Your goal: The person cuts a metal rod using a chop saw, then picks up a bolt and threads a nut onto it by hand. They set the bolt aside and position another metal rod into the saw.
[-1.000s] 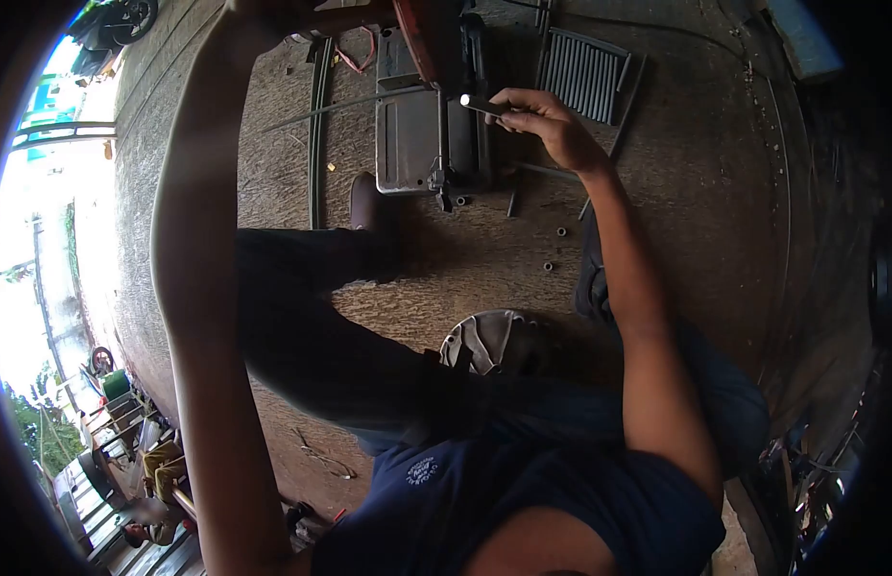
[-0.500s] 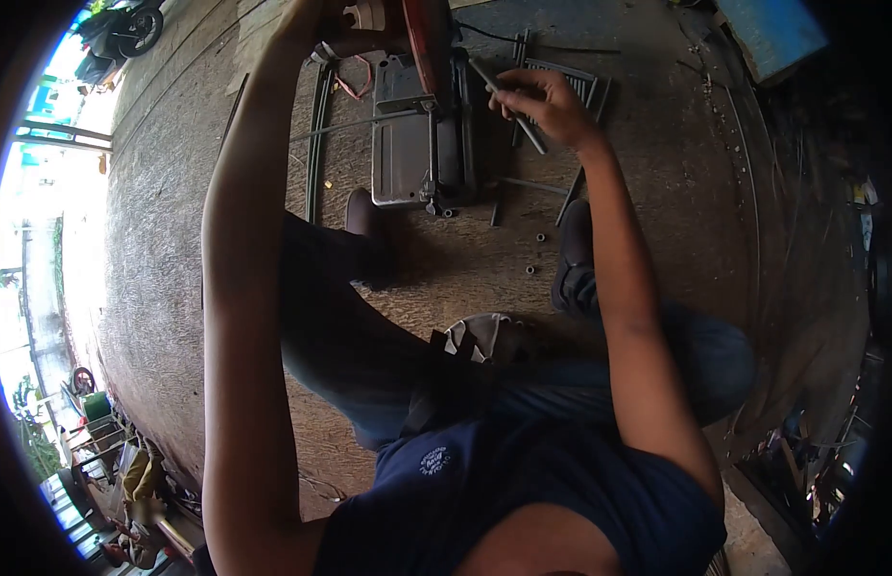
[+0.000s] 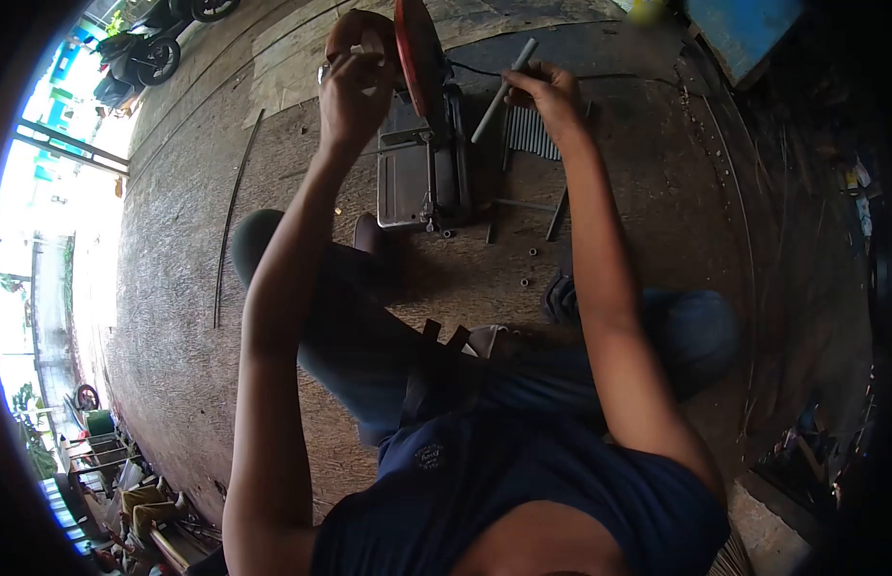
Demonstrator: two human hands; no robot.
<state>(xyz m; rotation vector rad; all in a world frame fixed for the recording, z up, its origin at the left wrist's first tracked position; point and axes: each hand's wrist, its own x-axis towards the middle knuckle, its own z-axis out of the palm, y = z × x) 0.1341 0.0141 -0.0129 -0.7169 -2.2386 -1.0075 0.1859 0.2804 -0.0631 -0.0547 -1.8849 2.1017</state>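
A cut-off saw with a red blade guard [image 3: 417, 58] stands on the floor, its flat metal base [image 3: 402, 187] between my feet. My left hand [image 3: 355, 101] is raised at the saw's upper left, fingers closed around what looks like its handle, partly hidden by the hand. To the right of the guard, my right hand [image 3: 552, 91] pinches a short grey metal rod [image 3: 489, 117] between thumb and fingers. The rod is held tilted in the air, its upper end to the right. Below that hand, a row of similar grey rods [image 3: 532, 136] lies on the floor.
Small nut-like rings [image 3: 525, 282] lie near my right foot. A long thin bar [image 3: 233, 226] rests on the floor at the left. Parked motorbikes [image 3: 148, 62] stand at the upper left; a blue panel [image 3: 744, 38] is at the upper right. A cable runs behind the saw.
The rod in my right hand has turned, its upper end swinging from left to right. My left hand has come fully into sight at the saw. The camera view has shifted.
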